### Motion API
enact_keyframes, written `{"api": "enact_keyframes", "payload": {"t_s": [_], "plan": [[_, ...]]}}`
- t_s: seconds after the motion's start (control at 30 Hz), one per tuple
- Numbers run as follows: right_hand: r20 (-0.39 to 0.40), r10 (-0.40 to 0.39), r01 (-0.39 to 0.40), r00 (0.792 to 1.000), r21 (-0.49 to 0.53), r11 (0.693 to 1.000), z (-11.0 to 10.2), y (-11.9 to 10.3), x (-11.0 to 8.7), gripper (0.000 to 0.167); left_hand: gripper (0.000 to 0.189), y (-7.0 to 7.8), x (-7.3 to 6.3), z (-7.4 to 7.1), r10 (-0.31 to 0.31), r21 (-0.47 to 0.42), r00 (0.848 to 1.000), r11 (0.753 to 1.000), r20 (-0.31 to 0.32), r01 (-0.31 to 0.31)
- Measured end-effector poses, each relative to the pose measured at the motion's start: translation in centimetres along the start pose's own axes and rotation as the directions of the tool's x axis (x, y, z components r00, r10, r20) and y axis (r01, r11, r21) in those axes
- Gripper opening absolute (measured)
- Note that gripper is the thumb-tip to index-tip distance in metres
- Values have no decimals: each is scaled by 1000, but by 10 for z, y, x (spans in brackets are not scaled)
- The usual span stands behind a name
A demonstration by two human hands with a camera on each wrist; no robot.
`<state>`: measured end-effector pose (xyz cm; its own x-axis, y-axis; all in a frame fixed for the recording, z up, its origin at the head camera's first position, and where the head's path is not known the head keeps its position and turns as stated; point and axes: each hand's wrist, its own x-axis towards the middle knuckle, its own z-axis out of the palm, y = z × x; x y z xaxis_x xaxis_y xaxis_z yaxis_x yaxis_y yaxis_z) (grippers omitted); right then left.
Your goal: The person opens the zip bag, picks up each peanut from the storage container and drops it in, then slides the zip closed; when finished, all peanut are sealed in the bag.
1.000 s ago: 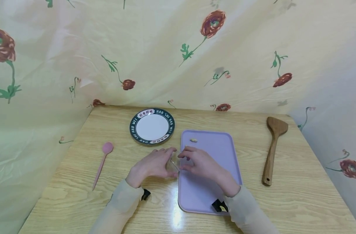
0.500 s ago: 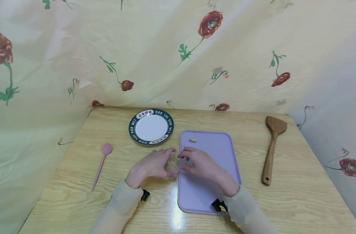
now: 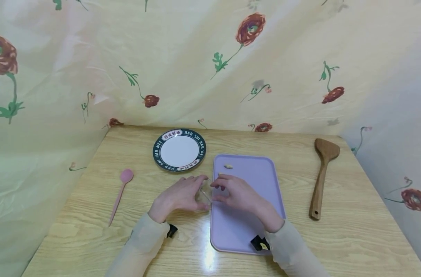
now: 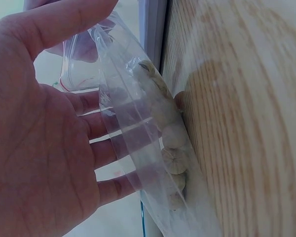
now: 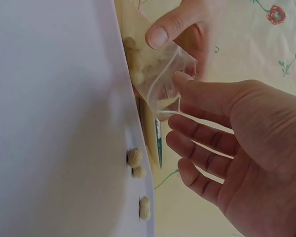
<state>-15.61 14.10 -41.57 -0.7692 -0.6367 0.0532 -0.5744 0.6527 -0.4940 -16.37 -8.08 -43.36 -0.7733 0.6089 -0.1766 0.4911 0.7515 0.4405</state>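
- Between the left hand [image 3: 182, 195] and the right hand [image 3: 238, 195], a clear plastic bag [image 4: 138, 98] is held at the left edge of a lilac tray [image 3: 238, 234].
- Inside the bag, peanuts [image 4: 173, 163] sit bunched along its lower side; whether that side touches the table [image 3: 68, 231] I cannot tell.
- The left hand spans the bag, thumb on one side and fingers on the other; the fingers are spread apart and show through the plastic.
- The right thumb and forefinger pinch the edge of the bag's mouth, while the other fingers are clear of it, slightly bent.
- Within the tray, loose peanuts [image 5: 144, 209] lie near the left rim, towards the far end; the right hand partly covers that area in the head view.
- Beyond the hands and left of the tray, a round plate [image 3: 180, 151] has a white middle and a dark, lettered rim.
- To the left lies a pink spoon [image 3: 126, 176], bowl end farther away.
- Right of the tray, well apart from it, lies a wooden spatula [image 3: 323, 173].
- Behind the table hangs a flowered cloth [image 3: 179, 77].
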Motion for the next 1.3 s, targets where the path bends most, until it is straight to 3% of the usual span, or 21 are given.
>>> {"api": "enact_keyframes", "payload": {"t_s": [0.37,0.77,0.97,1.3], "plan": [[-35,70,-68,997,59,996,-22,22,6,31,88,1,-1,0,-4,-19,1000,1000,-7,4],[-4,126,-126,992,3,992,-44,65,25,31,88,2,-1,0,-16,-18,1000,1000,-3,16],[14,115,-114,993,-25,993,-40,82,34,31,88,2,-1,-1,-10,-22,1000,1000,-5,10],[19,190,-188,982,-50,981,-25,93,45,26,88,2,-1,-1,-8,-10,1000,1000,-7,8]]}}
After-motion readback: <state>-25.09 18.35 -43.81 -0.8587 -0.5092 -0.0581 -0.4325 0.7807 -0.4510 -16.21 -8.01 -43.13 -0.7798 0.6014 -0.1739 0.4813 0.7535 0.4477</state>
